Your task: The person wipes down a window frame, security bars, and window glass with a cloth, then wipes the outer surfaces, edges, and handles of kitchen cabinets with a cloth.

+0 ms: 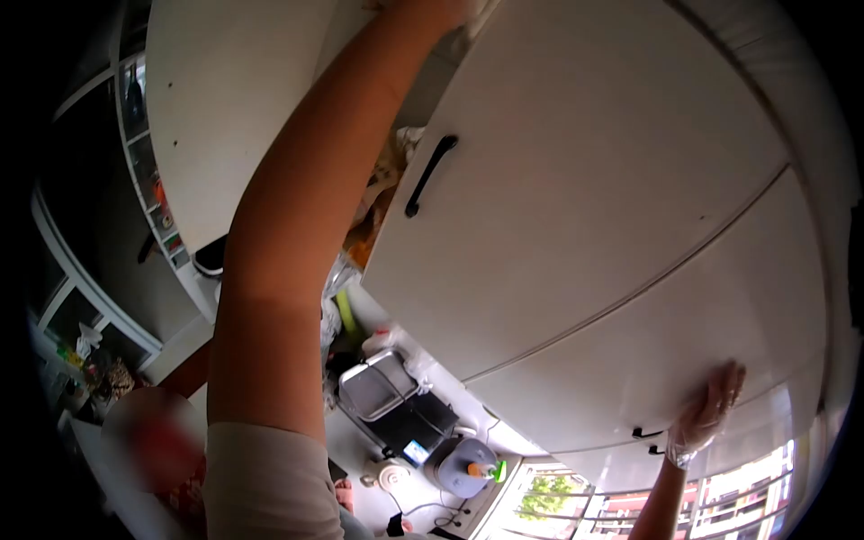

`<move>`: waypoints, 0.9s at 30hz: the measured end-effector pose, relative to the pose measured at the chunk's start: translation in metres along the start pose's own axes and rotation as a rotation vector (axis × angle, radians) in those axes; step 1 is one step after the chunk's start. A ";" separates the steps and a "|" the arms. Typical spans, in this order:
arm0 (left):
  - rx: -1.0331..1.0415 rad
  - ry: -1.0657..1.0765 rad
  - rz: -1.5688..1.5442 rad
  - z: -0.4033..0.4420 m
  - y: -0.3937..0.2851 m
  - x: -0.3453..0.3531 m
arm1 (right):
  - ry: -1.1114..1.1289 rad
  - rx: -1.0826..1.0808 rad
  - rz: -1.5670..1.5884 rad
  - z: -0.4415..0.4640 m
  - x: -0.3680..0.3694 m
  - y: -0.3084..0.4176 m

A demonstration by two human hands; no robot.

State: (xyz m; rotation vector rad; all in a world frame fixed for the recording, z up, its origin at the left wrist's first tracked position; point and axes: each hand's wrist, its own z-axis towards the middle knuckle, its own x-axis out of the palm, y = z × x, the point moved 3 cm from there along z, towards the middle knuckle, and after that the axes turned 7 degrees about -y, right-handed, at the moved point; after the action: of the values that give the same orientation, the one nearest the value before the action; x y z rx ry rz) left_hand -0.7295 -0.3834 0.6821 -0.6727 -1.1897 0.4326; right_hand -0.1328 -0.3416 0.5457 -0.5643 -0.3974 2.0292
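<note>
My left arm reaches up across the view, and my left hand [454,11] is at the top edge, mostly cut off, beside the upper edge of a white cabinet door [576,180]. Its fingers cannot be made out. On the right, my right hand [705,416] wears a clear plastic glove and rests against the white cabinet front, fingers stretched out. Small black handles [646,434] sit just left of its wrist. A longer black handle [432,176] is on the large door. Behind my left forearm, bags and other items [382,180] show in the cabinet opening.
An open white door panel [207,108] stands at left. Below are a counter with a grey lidded tray [378,387], a grey bin-like container [463,468] with an orange-and-green bottle [486,471], and cords. A barred window [549,499] is at lower right. A blurred red shape [162,441] is lower left.
</note>
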 end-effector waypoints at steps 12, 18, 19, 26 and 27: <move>0.519 0.855 -0.156 -0.002 0.100 -0.029 | -0.012 0.015 -0.010 0.001 -0.003 0.004; 0.174 0.450 0.146 -0.074 0.128 -0.109 | -0.058 -0.037 0.033 0.004 -0.001 0.004; 0.119 0.434 0.196 -0.078 0.136 -0.122 | -0.068 -0.053 0.037 0.005 0.000 0.005; -0.240 0.474 -0.141 -0.078 0.197 -0.165 | -0.046 -0.106 0.062 0.002 0.003 -0.006; -0.238 0.457 -0.134 -0.080 0.203 -0.169 | -0.056 -0.118 0.071 0.003 0.003 -0.005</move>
State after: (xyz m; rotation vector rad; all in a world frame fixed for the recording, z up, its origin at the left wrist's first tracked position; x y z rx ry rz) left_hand -0.7019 -0.3619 0.4085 -0.8379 -0.8485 0.0160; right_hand -0.1324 -0.3367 0.5495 -0.6023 -0.5395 2.1032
